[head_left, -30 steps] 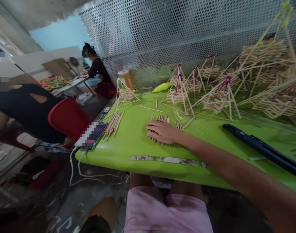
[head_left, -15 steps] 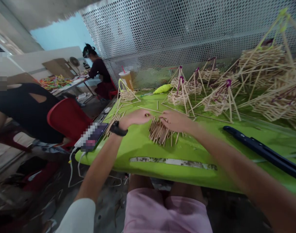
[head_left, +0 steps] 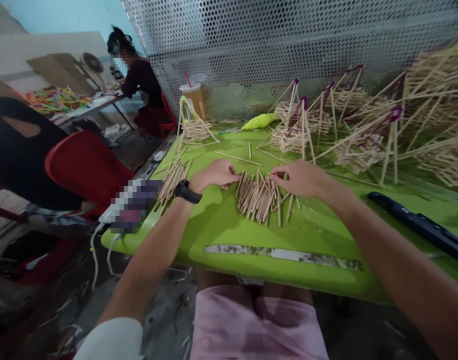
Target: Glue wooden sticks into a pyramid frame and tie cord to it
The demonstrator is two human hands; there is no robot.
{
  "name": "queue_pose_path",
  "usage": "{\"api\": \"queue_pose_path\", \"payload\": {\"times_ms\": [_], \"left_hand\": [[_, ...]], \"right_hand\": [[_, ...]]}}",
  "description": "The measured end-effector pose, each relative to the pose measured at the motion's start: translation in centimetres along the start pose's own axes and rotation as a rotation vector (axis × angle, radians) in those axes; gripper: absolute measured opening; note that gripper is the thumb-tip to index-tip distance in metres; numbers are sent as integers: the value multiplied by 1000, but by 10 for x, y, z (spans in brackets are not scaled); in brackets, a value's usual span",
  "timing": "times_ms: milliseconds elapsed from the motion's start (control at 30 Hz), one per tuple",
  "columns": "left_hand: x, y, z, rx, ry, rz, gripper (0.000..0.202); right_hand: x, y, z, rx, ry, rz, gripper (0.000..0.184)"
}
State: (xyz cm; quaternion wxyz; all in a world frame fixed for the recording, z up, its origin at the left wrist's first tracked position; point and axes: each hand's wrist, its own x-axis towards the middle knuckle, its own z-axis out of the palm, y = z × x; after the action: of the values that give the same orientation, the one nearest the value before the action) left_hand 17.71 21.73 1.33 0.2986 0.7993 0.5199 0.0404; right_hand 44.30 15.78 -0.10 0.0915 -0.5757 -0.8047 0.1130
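Observation:
A pile of short thin wooden sticks (head_left: 256,200) lies on the green table in front of me. My left hand (head_left: 218,175), wearing a black wristband, is closed in a pinch at the pile's far left corner; whatever its fingertips hold is too small to make out. At the far right corner, my right hand (head_left: 302,179) pinches the end of a wooden stick (head_left: 277,192) between thumb and forefinger. Another bunch of sticks (head_left: 173,185) rests left of my left wrist. Beyond the hands lies a longer loose stick (head_left: 238,158).
Several stick structures with purple ties (head_left: 292,137) fill the back right; one with a yellow tie (head_left: 195,131) stands back left, by a drink cup (head_left: 193,97). A dark-handled tool (head_left: 416,222) lies right. A phone (head_left: 135,207) lies at the left edge. Two people sit beyond.
My right hand has drawn back to the right, uncovering more of the pile. My left fingertips now reach the pile's left corner. The camera view has shifted.

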Motion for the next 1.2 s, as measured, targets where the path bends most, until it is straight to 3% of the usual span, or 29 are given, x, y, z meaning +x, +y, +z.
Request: {"api": "queue_pose_path", "payload": {"times_ms": [233, 433, 633, 767, 933, 1200], "left_hand": [[4, 3, 8, -80, 22, -41, 18], [-1, 11, 10, -128, 11, -94, 4], [-10, 10, -5, 59, 94, -202, 36], [-10, 9, -7, 154, 158, -188, 37], [-7, 7, -3, 149, 141, -164, 34], [3, 0, 8, 22, 137, -38, 20]], "right_hand": [[1, -10, 10, -33, 17, 1, 39], [2, -10, 10, 12, -45, 25, 38], [2, -9, 7, 3, -21, 5, 37], [0, -12, 4, 27, -43, 71, 37], [-5, -16, -1, 83, -114, 199, 47], [-3, -16, -2, 131, -58, 195, 41]]}}
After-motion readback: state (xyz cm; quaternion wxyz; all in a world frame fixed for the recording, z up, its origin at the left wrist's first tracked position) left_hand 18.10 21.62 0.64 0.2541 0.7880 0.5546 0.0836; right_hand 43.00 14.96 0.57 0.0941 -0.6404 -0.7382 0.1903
